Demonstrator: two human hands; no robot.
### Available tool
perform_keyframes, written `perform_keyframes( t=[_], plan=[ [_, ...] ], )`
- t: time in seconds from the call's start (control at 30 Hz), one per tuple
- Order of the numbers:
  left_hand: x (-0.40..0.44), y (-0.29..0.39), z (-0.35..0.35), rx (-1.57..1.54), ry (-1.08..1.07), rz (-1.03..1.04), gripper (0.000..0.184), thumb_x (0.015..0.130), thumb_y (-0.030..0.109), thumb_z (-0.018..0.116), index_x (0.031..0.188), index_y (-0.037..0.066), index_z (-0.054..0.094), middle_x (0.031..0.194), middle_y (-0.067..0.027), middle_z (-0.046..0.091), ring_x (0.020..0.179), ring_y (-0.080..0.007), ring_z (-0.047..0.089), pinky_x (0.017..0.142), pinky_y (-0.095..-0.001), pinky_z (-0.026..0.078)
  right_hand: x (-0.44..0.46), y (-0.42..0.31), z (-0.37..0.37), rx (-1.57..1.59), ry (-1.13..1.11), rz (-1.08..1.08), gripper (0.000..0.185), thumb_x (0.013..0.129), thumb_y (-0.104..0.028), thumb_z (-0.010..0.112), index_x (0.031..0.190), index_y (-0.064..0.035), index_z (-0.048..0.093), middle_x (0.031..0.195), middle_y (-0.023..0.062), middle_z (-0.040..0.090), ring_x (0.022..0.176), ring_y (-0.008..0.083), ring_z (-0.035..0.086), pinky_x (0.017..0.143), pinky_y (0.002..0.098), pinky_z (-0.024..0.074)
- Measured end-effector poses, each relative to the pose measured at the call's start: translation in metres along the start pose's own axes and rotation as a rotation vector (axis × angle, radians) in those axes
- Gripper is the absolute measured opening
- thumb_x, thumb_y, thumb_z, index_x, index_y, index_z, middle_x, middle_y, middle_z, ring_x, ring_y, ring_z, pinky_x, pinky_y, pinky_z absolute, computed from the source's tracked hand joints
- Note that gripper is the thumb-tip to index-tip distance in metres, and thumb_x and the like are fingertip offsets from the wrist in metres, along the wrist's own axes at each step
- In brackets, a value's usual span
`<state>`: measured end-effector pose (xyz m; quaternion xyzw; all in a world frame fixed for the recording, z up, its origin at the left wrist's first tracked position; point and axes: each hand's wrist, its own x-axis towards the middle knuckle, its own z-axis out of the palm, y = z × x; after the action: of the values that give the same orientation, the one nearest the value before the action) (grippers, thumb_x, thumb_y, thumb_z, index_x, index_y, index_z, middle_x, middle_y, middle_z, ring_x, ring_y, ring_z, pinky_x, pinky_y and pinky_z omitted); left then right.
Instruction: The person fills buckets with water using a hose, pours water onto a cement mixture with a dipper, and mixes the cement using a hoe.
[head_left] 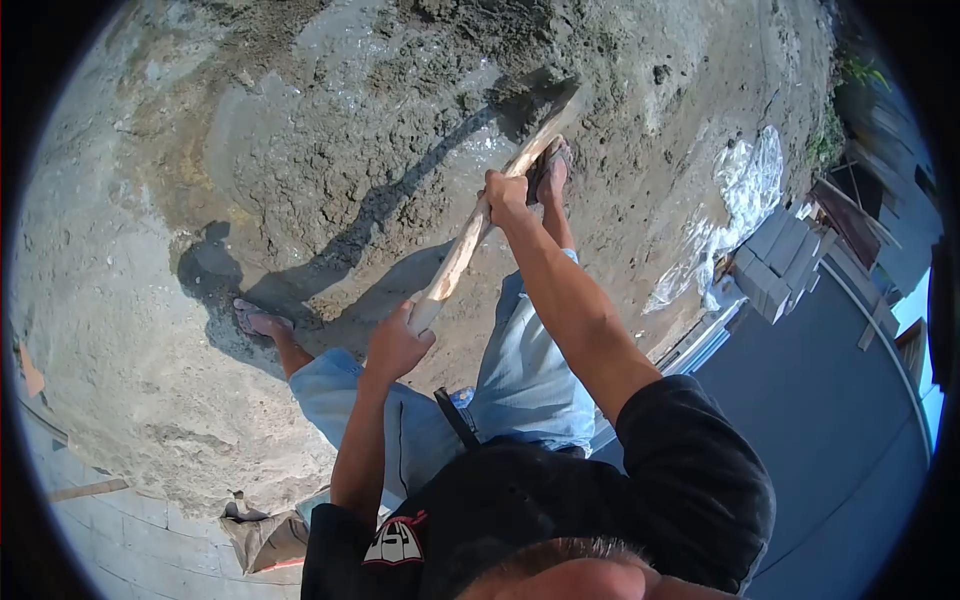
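A long pale wooden handle (455, 266) slants across the middle of the view. My left hand (397, 346) is wrapped round its lower end, above my left thigh. Farther up, my right hand (505, 194) grips the same handle. Its far end reaches a grey tool head (562, 103), which rests at the wet mortar-like mix (400, 150); the head's exact shape is hard to make out. My feet in sandals stand apart, the right foot (552, 178) close beside the handle and the left foot (266, 321) at the edge of the mix.
Crumpled clear plastic sheeting (750, 190) lies on the right, near stacked grey blocks (780, 255). A large blue-grey surface (810, 420) fills the lower right. At the lower left, an open paper sack (265, 540) sits by a block wall (150, 540).
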<state>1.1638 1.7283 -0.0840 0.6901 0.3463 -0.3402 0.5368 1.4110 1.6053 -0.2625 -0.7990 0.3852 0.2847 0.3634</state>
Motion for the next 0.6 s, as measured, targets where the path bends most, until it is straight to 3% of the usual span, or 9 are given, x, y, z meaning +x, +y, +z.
perform_keyframes(
  t=[0.1,0.17,0.2,0.3,0.4,0.47,0.5,0.57,0.6],
  plan=[
    [-0.076,-0.026,-0.031,0.048,-0.053,-0.083,0.049,0.068,0.025,0.068,0.109,0.003,0.054,0.084,-0.0245,0.064,0.078,-0.0408,0.064,0.071,-0.0462,0.051,-0.086,0.046,0.021,-0.016,-0.219,0.1,0.022,0.076,-0.008,0.061,0.088,0.0054,0.048,0.063,0.0114,0.054,0.045,0.0205,0.053,0.039,0.0358,0.0428],
    [-0.104,-0.028,-0.034,0.014,-0.048,-0.087,0.048,0.067,0.024,0.068,0.108,0.003,0.054,0.082,-0.0243,0.064,0.076,-0.0411,0.063,0.069,-0.0465,0.051,-0.087,0.11,0.036,0.016,-0.163,0.008,0.026,0.077,-0.008,0.061,0.093,0.0011,0.043,0.061,0.0113,0.054,0.045,0.0208,0.054,0.038,0.0364,0.0439],
    [-0.119,-0.028,-0.028,-0.015,-0.054,-0.073,0.048,0.068,0.024,0.068,0.109,0.004,0.054,0.082,-0.0238,0.064,0.075,-0.041,0.063,0.068,-0.0467,0.051,-0.112,0.089,0.02,0.036,-0.287,0.036,0.027,0.077,-0.007,0.06,0.095,-0.0007,0.04,0.062,0.0105,0.052,0.045,0.0208,0.054,0.038,0.036,0.0442],
    [-0.105,-0.019,0.003,-0.035,-0.039,-0.042,0.047,0.068,0.023,0.068,0.108,0.005,0.053,0.081,-0.0227,0.064,0.074,-0.0406,0.064,0.067,-0.047,0.051,-0.136,0.02,-0.016,0.102,-0.199,-0.002,0.025,0.077,-0.006,0.059,0.093,-0.0018,0.039,0.063,0.0092,0.05,0.044,0.0195,0.052,0.038,0.0347,0.0435],
    [-0.024,0.016,0.038,-0.103,-0.004,0.079,0.043,0.069,0.023,0.067,0.105,0.006,0.052,0.08,-0.0217,0.064,0.075,-0.0397,0.064,0.066,-0.047,0.05,-0.068,-0.06,-0.043,0.06,-0.066,-0.199,0.026,0.078,-0.008,0.059,0.096,-0.0025,0.041,0.065,0.0078,0.05,0.045,0.0176,0.051,0.04,0.0337,0.0434],
    [0.054,0.052,0.046,-0.163,0.022,0.171,0.041,0.07,0.025,0.066,0.102,0.005,0.049,0.081,-0.0232,0.063,0.078,-0.0424,0.062,0.069,-0.0468,0.05,0.015,-0.11,-0.051,-0.066,0.058,-0.419,0.017,0.076,-0.01,0.062,0.083,-0.0003,0.049,0.062,0.0064,0.053,0.045,0.0172,0.051,0.04,0.034,0.0431],
    [0.089,0.078,0.036,-0.178,-0.018,0.15,0.04,0.07,0.025,0.065,0.1,0.004,0.049,0.082,-0.0238,0.063,0.079,-0.0429,0.061,0.07,-0.047,0.05,0.025,-0.148,-0.051,-0.028,0.043,-0.448,0.017,0.076,-0.01,0.062,0.075,0.0007,0.048,0.06,0.0073,0.054,0.045,0.0183,0.053,0.039,0.0335,0.0433],
    [0.118,0.093,0.02,-0.192,-0.059,0.114,0.039,0.07,0.025,0.064,0.098,0.003,0.048,0.083,-0.0244,0.063,0.081,-0.0435,0.061,0.071,-0.0472,0.049,0.071,-0.176,-0.036,-0.076,0.065,-0.452,0.023,0.075,-0.012,0.061,0.084,0.0072,0.052,0.06,0.0118,0.055,0.047,0.0202,0.054,0.039,0.034,0.0439],
    [0.12,0.091,0.016,-0.238,-0.059,0.106,0.04,0.07,0.026,0.064,0.1,0.003,0.049,0.085,-0.0251,0.063,0.083,-0.0433,0.061,0.072,-0.0474,0.049,0.069,-0.177,-0.024,-0.043,0.024,-0.387,0.025,0.071,-0.013,0.064,0.074,0.0071,0.05,0.059,0.0128,0.056,0.05,0.0216,0.057,0.041,0.0362,0.045]
  ],
)
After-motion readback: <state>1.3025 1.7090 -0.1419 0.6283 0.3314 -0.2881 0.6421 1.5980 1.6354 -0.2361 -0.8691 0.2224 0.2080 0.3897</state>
